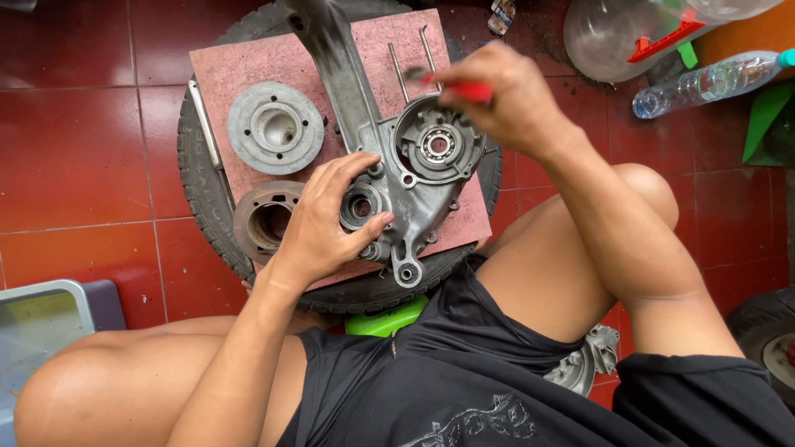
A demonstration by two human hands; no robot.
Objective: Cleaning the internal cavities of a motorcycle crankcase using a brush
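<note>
Nearest me, my knees spread wide and black shorts [464, 372] fill the bottom of the view, with a green stool [385, 319] just showing between my legs and a grey metal part [584, 364] lying on the floor by my right thigh. Just beyond, my left hand [323, 219] rests on the engine casing [406, 178], fingers spread and curled loosely over its lower bore, thumb pressed against the edge near a small bearing seat; it steadies the casing rather than clamping anything. The casing lies flat on a pink board [248, 70], which sits on a black tyre [199, 178] laid on the red tile floor [74, 141]. To the left of my hand, a round sleeve [263, 219] stands at the board's edge, and above it lies a grey disc [275, 127] with a raised hub. Farther on, my right hand [505, 95] is closed around a red-handled tool [464, 89], held above the casing's large round housing, where a bearing [437, 146] sits in the centre; the tool's tip is blurred, so I cannot tell whether it touches. Two thin rods [412, 58] lie on the board behind it. Farthest away, at upper right, a big clear jug [604, 37] and a plastic bottle [704, 83] lie on the floor.
</note>
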